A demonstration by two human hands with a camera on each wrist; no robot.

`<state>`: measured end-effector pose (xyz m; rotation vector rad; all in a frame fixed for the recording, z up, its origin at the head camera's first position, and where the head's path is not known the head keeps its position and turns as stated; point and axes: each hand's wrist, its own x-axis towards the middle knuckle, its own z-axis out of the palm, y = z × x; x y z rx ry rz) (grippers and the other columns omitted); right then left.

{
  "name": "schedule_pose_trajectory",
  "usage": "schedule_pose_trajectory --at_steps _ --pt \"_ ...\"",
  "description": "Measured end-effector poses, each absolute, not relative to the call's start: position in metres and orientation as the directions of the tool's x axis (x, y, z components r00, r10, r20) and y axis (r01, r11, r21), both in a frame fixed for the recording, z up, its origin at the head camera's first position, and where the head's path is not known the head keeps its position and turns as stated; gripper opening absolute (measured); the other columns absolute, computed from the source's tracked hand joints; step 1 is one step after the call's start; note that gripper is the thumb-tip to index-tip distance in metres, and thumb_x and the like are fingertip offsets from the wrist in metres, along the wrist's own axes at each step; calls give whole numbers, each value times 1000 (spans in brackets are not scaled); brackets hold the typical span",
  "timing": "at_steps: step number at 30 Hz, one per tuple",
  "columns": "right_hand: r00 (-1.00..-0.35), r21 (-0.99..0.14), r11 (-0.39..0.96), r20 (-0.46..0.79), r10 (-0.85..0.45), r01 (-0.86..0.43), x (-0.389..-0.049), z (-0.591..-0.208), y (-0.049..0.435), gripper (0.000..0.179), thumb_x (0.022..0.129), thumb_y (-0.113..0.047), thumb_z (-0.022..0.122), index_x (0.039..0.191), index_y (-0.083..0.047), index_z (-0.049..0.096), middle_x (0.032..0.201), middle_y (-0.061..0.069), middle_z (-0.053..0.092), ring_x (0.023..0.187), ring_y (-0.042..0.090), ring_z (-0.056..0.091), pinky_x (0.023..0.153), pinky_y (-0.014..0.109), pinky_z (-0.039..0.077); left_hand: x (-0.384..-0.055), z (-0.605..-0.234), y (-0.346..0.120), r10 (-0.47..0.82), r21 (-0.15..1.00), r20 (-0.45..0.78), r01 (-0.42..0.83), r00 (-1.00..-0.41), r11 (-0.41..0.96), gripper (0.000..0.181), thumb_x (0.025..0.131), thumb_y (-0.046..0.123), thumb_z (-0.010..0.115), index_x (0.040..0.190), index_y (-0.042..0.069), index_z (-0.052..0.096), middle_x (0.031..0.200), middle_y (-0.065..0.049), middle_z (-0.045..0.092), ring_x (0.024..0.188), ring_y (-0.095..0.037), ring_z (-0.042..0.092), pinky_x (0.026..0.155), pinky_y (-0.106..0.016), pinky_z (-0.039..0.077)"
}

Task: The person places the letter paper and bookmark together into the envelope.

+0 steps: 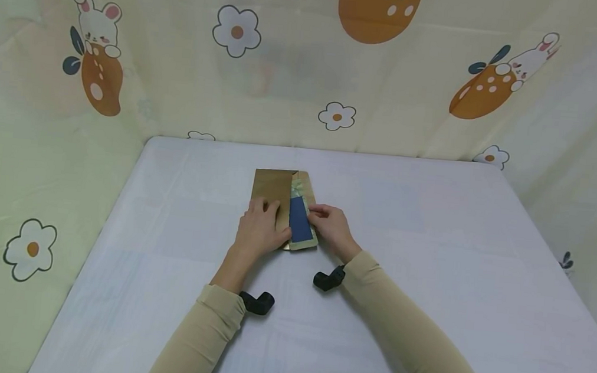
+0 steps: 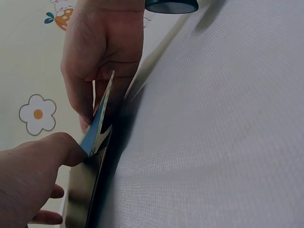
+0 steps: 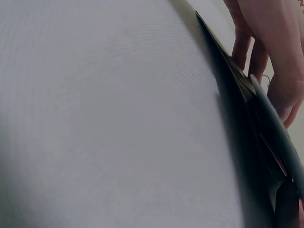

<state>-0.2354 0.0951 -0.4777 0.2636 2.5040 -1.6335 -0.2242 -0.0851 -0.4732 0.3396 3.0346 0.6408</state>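
Observation:
A flat brown booklet-like item [image 1: 272,183] lies near the middle of the table. On its right side a pale-edged flap with a blue panel [image 1: 301,221] is tilted up from the brown part, as both wrist views show. My left hand [image 1: 261,229] rests on the brown part with its fingers spread, and its thumb touches the flap beside the blue panel. At the flap's right edge, my right hand [image 1: 333,227] pinches it between thumb and fingers. What lies under the flap is mostly hidden.
A white cloth covers the table [image 1: 430,269]. Behind it hangs a pale curtain [image 1: 286,85] printed with flowers and rabbits. Black wrist-worn devices, one at the left wrist [image 1: 258,303] and one at the right [image 1: 329,278], stick out over the cloth.

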Motion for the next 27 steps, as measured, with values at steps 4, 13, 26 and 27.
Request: schedule_pose_trajectory --at_steps 4,13,26,27 --pt "-978 -866 462 -207 16 191 -233 -473 100 38 90 -18 57 126 -6 60 114 14 64 100 19 59 76 23 48 -224 -473 -85 218 401 26 210 -976 892 69 83 48 57 141 13 44 140 -16 38 125 -34 42 95 -51 43" --pt "-968 -844 507 -242 -67 176 -234 -468 113 39 89 -15 59 127 -7 60 110 14 67 86 14 62 76 23 49 -225 -474 -85 213 397 26 206 -977 895 70 83 48 58 141 13 44 140 -16 38 126 -34 42 96 -51 43" --pt "-956 -773 606 -285 -67 187 -226 -463 113 38 89 -20 61 124 -8 62 110 11 68 93 17 64 81 27 49 -225 -474 -85 215 399 25 207 -976 893 69 83 48 59 141 14 44 139 -16 39 125 -34 42 95 -52 43" --pt "-956 -763 620 -285 -69 182 -225 -462 113 38 89 -20 61 124 -8 62 109 10 68 93 17 64 81 28 49 -225 -474 -85 214 400 25 206 -976 893 69 83 48 59 141 14 44 139 -16 39 125 -34 42 96 -52 43"
